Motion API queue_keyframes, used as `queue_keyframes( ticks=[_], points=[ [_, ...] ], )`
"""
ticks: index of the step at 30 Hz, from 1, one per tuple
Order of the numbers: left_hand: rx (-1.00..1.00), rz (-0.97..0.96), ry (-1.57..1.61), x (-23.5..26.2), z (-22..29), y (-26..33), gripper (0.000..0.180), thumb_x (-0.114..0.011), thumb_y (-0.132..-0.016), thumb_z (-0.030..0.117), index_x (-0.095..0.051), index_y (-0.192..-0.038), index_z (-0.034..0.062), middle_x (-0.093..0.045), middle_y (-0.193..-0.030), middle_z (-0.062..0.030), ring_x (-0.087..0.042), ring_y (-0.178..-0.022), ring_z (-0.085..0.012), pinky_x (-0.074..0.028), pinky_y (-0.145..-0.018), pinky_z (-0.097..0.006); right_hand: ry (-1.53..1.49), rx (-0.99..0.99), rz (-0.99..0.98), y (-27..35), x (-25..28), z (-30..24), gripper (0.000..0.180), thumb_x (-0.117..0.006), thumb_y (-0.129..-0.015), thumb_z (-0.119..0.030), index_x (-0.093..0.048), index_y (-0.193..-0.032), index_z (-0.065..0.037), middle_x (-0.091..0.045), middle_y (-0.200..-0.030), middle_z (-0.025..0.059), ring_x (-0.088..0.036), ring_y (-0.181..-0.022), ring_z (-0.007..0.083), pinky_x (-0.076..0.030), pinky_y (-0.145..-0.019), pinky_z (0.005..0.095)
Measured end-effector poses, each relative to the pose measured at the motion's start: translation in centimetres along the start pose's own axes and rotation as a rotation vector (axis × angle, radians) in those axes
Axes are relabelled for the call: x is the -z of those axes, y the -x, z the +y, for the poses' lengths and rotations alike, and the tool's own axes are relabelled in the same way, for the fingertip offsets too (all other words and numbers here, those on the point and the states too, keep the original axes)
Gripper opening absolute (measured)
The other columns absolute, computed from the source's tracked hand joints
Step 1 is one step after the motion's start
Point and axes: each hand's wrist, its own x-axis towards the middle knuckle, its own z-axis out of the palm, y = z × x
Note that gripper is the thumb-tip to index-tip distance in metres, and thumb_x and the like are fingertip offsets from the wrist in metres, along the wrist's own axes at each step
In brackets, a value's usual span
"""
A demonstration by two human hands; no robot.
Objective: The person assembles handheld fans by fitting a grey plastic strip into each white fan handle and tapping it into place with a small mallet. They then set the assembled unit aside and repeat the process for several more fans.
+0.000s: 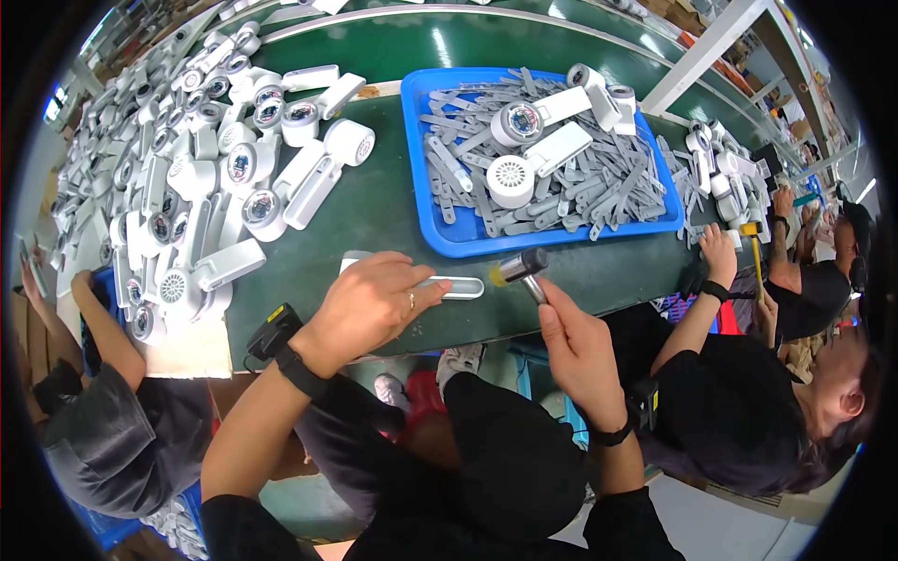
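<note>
My left hand (369,301) lies over a white handheld fan (465,288) on the green table, its fingers bent and pressing the piece down. The rounded handle end sticks out beyond my fingertips; most of the fan is hidden under the hand. In my right hand (582,348) is a small hammer (520,266), gripped by its metal handle. Its head, black at one end and yellowish at the other, is held just beside the handle end of the fan. Behind both hands stands a blue tray (449,249) full of grey plastic strips (599,194).
White fan bodies (192,182) are heaped at the left, and several more (513,180) lie on the strips. A co-worker (730,393) at the right holds a yellow hammer (754,245); another (122,421) sits at the left. A white post (702,56) rises behind the tray.
</note>
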Motion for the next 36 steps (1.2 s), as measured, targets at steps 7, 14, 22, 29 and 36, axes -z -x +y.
queue_keyframes(
  ticks=[7,14,22,29,36],
  points=[
    [-0.006,-0.001,0.011,-0.3,-0.1,-0.1,0.018,-0.081,-0.086,0.010,-0.078,-0.103,0.0048,-0.076,-0.096,-0.0081,-0.071,-0.081,-0.0279,-0.060,-0.081,-0.039,0.092,0.189,0.179,0.7,-1.5,0.0,0.033,-0.060,-0.107,-0.014,-0.066,-0.137,-0.004,-0.069,-0.086,0.0180,-0.064,-0.065,0.0249,-0.051,-0.064,0.0312],
    [0.019,-0.023,-0.001,-0.1,-0.1,0.0,0.017,-0.081,-0.085,0.010,-0.079,-0.102,0.0058,-0.076,-0.096,-0.0072,-0.072,-0.082,-0.0272,-0.060,-0.084,-0.039,0.363,0.111,0.002,0.1,-1.8,-0.9,0.038,-0.065,-0.103,-0.018,-0.066,-0.140,-0.014,-0.072,-0.084,0.0133,-0.068,-0.066,0.0315,-0.052,-0.058,0.0400],
    [0.211,0.029,0.060,-0.6,0.0,0.3,0.075,-0.085,-0.082,0.016,-0.054,-0.149,0.0086,-0.079,-0.094,-0.0064,-0.074,-0.091,-0.0312,-0.057,-0.096,-0.042,0.383,0.125,0.009,0.1,-1.8,-1.0,0.038,-0.064,-0.103,-0.019,-0.065,-0.141,-0.017,-0.071,-0.083,0.0125,-0.067,-0.066,0.0337,-0.051,-0.058,0.0416],
    [0.246,-0.045,0.015,-0.6,-0.2,0.6,0.110,-0.087,-0.080,0.016,-0.019,-0.167,0.0072,-0.080,-0.095,-0.0069,-0.075,-0.091,-0.0299,-0.043,-0.118,-0.046,0.404,0.272,0.006,-0.5,-2.6,-2.1,0.041,-0.065,-0.103,-0.022,-0.064,-0.144,-0.018,-0.061,-0.070,0.0099,-0.063,-0.058,0.0321,-0.048,-0.053,0.0437],
    [0.265,-0.049,0.004,-0.5,-0.2,0.6,0.118,-0.090,-0.077,0.016,-0.014,-0.167,0.0029,-0.081,-0.095,-0.0040,-0.074,-0.090,-0.0294,-0.039,-0.121,-0.048,0.423,0.255,-0.035,-1.3,-2.8,-2.9,0.038,-0.066,-0.101,-0.023,-0.068,-0.139,-0.018,-0.067,-0.074,0.0106,-0.066,-0.063,0.0353,-0.050,-0.055,0.0439]
  ],
)
